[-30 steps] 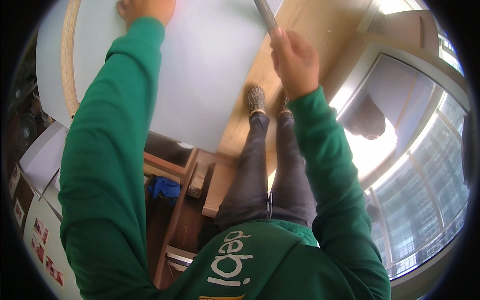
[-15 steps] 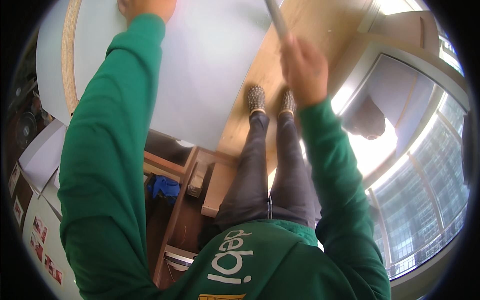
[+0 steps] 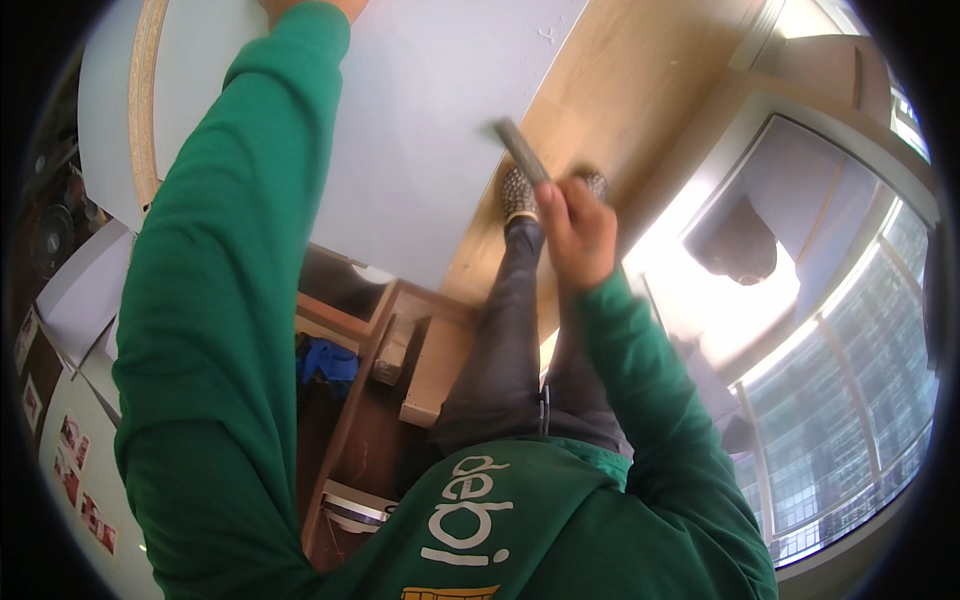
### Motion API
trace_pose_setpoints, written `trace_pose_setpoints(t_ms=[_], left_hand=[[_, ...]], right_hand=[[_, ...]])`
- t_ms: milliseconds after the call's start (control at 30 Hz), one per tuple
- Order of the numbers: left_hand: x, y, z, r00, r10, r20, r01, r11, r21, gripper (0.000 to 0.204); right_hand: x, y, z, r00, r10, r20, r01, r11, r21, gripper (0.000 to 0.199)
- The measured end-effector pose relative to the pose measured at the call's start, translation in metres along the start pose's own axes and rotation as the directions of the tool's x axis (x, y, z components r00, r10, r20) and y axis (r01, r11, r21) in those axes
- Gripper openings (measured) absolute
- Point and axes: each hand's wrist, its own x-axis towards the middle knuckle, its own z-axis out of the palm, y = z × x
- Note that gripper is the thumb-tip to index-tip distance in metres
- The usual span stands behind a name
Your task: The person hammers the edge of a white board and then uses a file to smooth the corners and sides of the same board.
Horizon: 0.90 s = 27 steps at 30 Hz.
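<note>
My right hand point(image 3: 578, 228) is closed round a grey rod-like tool point(image 3: 526, 153), held in the air between my legs and a large pale board point(image 3: 400, 180). The tool's far end is blurred, so its kind does not show; it points up and left over the board's edge. My left hand point(image 3: 310, 5) reaches to the top edge of the picture, over the board. Only its wrist side shows; the fingers are cut off. Beside my left arm runs a panel's raw chipboard edge point(image 3: 145, 100).
Below the board stands a brown wooden cabinet frame point(image 3: 355, 420) with a blue cloth point(image 3: 328, 360) and a small box point(image 3: 395, 350) in it. Wood flooring point(image 3: 600, 90) lies under my feet. A framed glass pane point(image 3: 790, 190) and a bright window point(image 3: 840, 410) are at the right.
My right hand has come down and nearer to my body with the tool, whose far end now shows. The left hand has slid slightly further out of view at the top.
</note>
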Motion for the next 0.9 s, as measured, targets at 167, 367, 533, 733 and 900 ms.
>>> trace_pose_setpoints(t_ms=[167, 367, 533, 733, 900], left_hand=[[-0.002, 0.002, -0.002, 1.000, 0.004, 0.015, -0.003, 1.000, -0.002, 0.065], [0.001, -0.002, 0.001, 1.000, 0.002, 0.004, -0.002, 1.000, 0.005, 0.064], [0.002, 0.001, -0.001, 1.000, 0.008, 0.011, -0.008, 1.000, 0.005, 0.065], [0.001, -0.004, 0.004, 1.000, 0.000, 0.013, 0.000, 1.000, 0.013, 0.065], [0.001, -0.002, 0.006, 1.000, 0.014, 0.004, -0.014, 0.999, 0.028, 0.066]], right_hand=[[0.037, -0.021, 0.010, 0.999, 0.036, 0.035, -0.041, 0.986, 0.161, 0.027], [-0.007, -0.025, 0.001, 0.997, 0.071, -0.010, -0.071, 0.997, 0.021, 0.031], [0.060, -0.041, 0.008, 0.996, 0.069, -0.047, -0.063, 0.991, 0.120, 0.033], [0.008, -0.024, 0.001, 0.998, 0.037, -0.045, -0.037, 0.999, -0.005, 0.034], [0.065, -0.045, 0.005, 0.996, 0.044, -0.081, -0.032, 0.990, 0.137, 0.034]])
